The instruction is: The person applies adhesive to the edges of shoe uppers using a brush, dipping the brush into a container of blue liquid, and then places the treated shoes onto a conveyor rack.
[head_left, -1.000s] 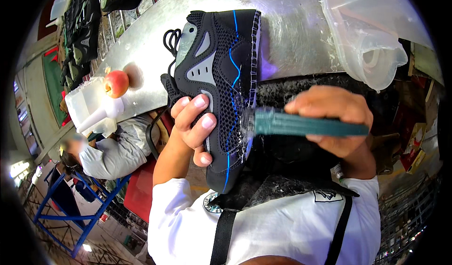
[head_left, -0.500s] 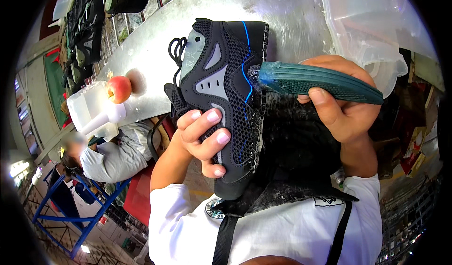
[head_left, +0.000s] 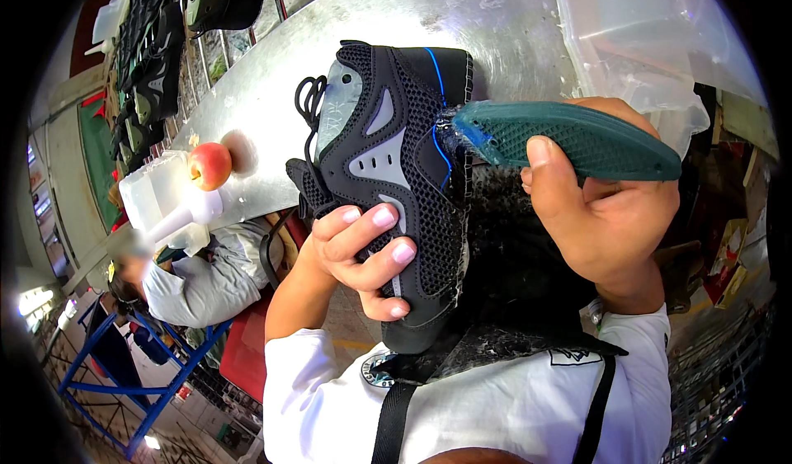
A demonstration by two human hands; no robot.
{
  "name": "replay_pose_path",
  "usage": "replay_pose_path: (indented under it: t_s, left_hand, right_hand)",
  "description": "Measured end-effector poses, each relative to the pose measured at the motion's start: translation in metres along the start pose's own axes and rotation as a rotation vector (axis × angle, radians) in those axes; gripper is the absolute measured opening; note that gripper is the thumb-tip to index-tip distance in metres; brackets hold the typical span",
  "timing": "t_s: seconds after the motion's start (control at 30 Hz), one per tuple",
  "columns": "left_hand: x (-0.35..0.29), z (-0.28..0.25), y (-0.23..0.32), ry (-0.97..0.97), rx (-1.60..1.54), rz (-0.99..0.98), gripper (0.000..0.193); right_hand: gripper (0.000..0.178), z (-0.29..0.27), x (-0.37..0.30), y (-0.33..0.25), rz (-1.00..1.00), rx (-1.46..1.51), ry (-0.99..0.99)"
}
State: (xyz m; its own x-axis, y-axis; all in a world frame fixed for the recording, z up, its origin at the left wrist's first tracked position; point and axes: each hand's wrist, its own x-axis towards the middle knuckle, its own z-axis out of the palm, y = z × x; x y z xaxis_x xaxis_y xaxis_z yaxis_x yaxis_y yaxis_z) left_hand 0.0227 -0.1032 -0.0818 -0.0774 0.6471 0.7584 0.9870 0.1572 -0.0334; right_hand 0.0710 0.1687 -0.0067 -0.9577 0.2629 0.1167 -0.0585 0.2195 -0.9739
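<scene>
A black and grey shoe upper (head_left: 421,146) with mesh panels, black laces and a blue line along its side is gripped by my left hand (head_left: 351,258), whose fingers wrap over the toe half. Its heel end points away from me, toward the metal table. My right hand (head_left: 598,212) holds a dark green brush (head_left: 577,138) with a textured handle, thumb on its near face. The short bristle end touches the upper's side by the blue line, close to the stitched lower edge. Blue smears mark the brush near its tip.
A metal table (head_left: 272,76) lies beyond the shoe. On it are an apple (head_left: 209,166) and a clear plastic container (head_left: 157,188) with a white handle at left, and translucent plastic (head_left: 610,43) at right. More shoes (head_left: 157,76) hang on a rack. A seated person (head_left: 202,274) is at left.
The brush has rolled in my right hand, so its broad textured side shows more. The shoe and my left hand have shifted slightly downward. The bristle end remains at the blue line.
</scene>
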Motion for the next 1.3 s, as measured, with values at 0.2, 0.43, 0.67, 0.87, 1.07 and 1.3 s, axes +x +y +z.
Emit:
replay_pose_path:
  t_s: [0.2,0.43,0.67,0.87,1.07,1.3]
  left_hand:
    - [-0.001,-0.001,0.001,-0.007,0.007,-0.017,0.066]
    - [-0.005,-0.002,0.001,-0.003,-0.072,-0.063,0.072]
    - [-0.014,-0.003,0.007,-0.010,-0.111,-0.103,0.075]
    - [-0.010,-0.010,0.005,-0.090,-0.058,-0.073,0.081]
    - [-0.004,-0.010,0.004,-0.107,-0.053,-0.073,0.085]
    - [0.000,-0.010,0.005,-0.091,-0.066,-0.095,0.080]
  right_hand:
    - [0.017,0.001,0.001,0.006,-0.012,-0.007,0.051]
    - [0.021,-0.005,-0.016,0.028,-0.075,0.249,-0.048]
    - [0.023,-0.011,-0.035,0.023,-0.044,0.260,-0.177]
    - [0.029,-0.005,-0.053,0.002,-0.025,0.139,-0.185]
    - [0.029,-0.004,-0.048,0.001,-0.214,0.060,-0.155]
    - [0.024,-0.008,-0.055,-0.007,-0.186,0.048,-0.151]
